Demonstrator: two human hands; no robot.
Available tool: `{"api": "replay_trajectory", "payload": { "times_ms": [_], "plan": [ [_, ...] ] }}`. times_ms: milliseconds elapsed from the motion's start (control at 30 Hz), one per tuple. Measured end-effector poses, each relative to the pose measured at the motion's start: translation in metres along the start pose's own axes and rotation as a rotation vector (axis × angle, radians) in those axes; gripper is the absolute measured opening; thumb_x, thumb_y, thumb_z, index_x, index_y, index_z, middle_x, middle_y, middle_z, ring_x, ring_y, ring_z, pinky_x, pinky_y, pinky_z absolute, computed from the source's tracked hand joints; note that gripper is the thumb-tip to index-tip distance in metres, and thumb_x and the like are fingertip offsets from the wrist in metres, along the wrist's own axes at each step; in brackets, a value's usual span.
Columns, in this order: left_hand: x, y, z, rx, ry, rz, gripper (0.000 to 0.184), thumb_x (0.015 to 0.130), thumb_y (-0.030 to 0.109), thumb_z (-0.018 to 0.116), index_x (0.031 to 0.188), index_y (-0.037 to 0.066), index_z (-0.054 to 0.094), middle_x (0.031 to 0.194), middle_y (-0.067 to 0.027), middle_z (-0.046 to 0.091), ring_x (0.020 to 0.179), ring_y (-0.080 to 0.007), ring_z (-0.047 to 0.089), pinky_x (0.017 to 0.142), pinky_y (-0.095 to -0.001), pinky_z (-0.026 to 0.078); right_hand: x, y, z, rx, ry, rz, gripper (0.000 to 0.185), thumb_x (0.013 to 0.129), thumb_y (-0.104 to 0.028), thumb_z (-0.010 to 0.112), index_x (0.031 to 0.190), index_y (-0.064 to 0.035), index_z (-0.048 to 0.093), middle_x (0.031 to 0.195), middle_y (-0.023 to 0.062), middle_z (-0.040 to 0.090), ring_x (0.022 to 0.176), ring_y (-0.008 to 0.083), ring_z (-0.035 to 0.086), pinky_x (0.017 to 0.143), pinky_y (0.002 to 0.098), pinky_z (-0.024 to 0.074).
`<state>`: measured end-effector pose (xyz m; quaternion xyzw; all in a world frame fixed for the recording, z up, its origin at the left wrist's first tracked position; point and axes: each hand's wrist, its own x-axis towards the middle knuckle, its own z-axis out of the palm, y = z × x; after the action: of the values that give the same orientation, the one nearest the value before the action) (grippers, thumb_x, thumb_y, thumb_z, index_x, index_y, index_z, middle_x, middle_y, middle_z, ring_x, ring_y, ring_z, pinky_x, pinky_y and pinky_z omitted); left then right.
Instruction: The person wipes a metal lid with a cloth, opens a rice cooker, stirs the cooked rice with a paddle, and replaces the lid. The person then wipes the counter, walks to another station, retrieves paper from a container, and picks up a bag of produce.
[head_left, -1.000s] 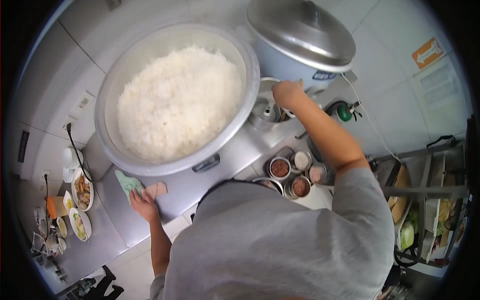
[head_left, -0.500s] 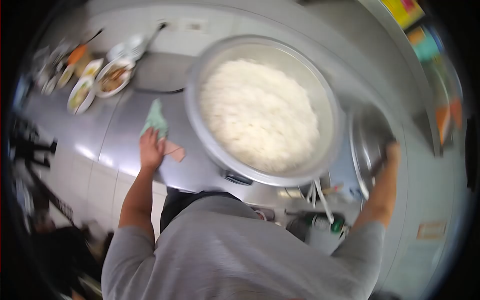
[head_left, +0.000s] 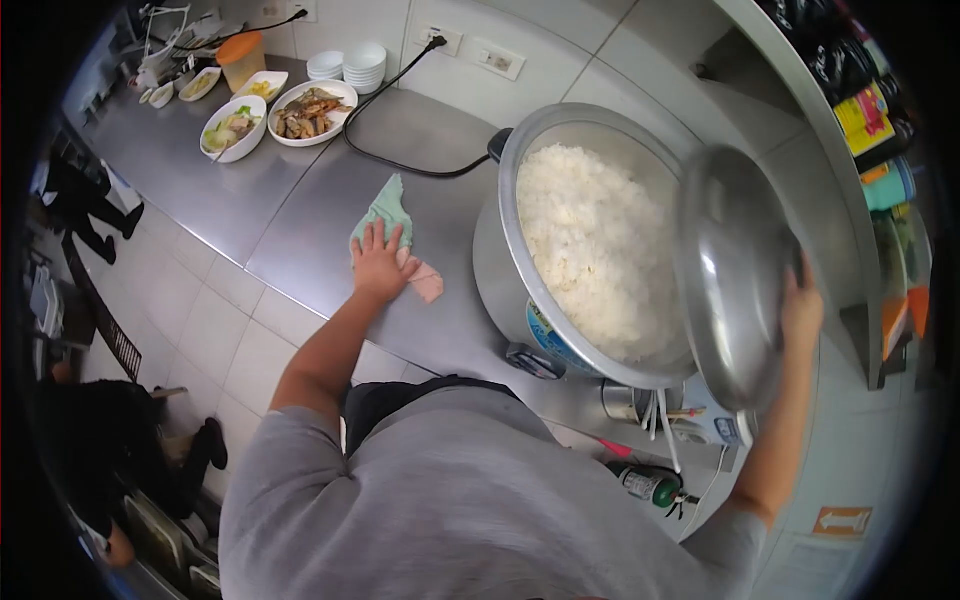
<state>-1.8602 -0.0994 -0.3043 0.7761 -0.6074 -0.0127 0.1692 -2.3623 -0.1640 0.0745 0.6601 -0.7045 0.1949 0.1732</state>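
Observation:
A large rice cooker full of cooked white rice stands on the steel counter. My right hand grips the outer side of its round metal lid, likely by a handle that the fingers hide. The lid is tilted on edge over the right part of the pot's opening, leaving most of the rice uncovered. My left hand lies flat with spread fingers on a pale green cloth. Beside its fingertips and under the palm edge shows a pink cloth.
Dishes of food, including a plate of browned pieces and a bowl with greens, stand at the back left. A black power cord runs to the wall outlet. A shelf overhangs on the right. People are at the lower left.
My right hand has brought the lid up from the cooker's right side to over the pot's right edge. My left hand stays on the cloth. The camera view has shifted.

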Motion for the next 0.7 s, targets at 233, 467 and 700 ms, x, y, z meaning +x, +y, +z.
{"api": "replay_trajectory", "payload": {
  "times_ms": [233,467,700],
  "plan": [
    [-0.062,-0.009,-0.006,-0.132,-0.141,0.296,0.057,0.085,0.043,0.052,0.135,0.016,0.043,0.144,-0.0155,0.030,0.134,-0.0337,0.025,0.107,-0.0531,0.019,-0.007,-0.139,0.066,-0.063,-0.169,-0.162,0.048,0.091,-0.033,0.046,0.137,-0.0223,0.038,0.089,0.0218,0.064,0.086,0.0405,0.059,0.077,0.0483,0.0460],
    [-0.049,-0.149,-0.024,0.035,0.026,-0.007,0.055,0.089,0.040,0.046,0.136,0.012,0.040,0.143,-0.0158,0.032,0.133,-0.0335,0.027,0.106,-0.0528,0.022,-0.018,-0.160,0.069,-0.037,-0.316,-0.105,0.050,0.091,-0.035,0.047,0.138,-0.0206,0.038,0.097,0.0241,0.062,0.091,0.0392,0.060,0.078,0.0473,0.0459],
    [0.045,-0.302,-0.099,0.120,-0.050,-0.801,0.059,0.094,0.043,0.033,0.144,0.013,0.026,0.148,-0.0196,0.021,0.139,-0.0337,0.013,0.105,-0.0581,0.021,-0.080,-0.220,0.035,0.131,0.095,-0.127,0.042,0.089,-0.025,0.056,0.127,-0.0076,0.050,0.116,0.0175,0.054,0.104,0.0340,0.055,0.084,0.0372,0.0461]
  ]
}}
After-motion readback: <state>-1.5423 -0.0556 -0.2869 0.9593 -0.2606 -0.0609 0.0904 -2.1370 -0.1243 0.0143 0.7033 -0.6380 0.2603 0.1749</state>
